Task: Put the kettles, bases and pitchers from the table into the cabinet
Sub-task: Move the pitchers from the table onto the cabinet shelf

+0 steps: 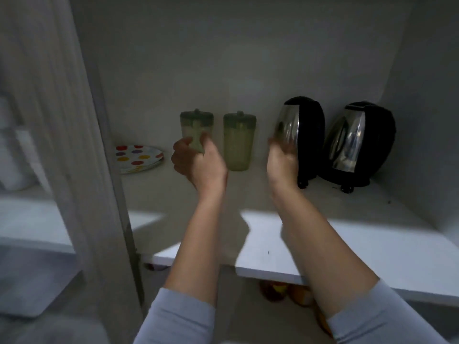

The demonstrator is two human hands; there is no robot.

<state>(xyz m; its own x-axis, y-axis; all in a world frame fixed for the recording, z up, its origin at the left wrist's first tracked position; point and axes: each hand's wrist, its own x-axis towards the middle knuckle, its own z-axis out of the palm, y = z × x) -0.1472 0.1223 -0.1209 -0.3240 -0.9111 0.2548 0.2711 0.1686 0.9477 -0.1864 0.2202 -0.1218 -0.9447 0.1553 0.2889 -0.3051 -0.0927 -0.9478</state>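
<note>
so on the cabinet shelf [347, 234]: two green pitchers [196, 127] [238, 142], two steel-and-black kettles [301, 135] [360, 145], one little stack of polka-dot plates [139, 157], can't tell how many.

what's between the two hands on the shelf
The second green pitcher stands between the left hand and the right hand, as the head view shows.

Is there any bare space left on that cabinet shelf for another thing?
Yes. The front strip of the shelf is bare, and there is a gap between the right pitcher and the left kettle, partly filled by the right hand. Behind, plates, left pitcher and right kettle crowd the row.
</note>
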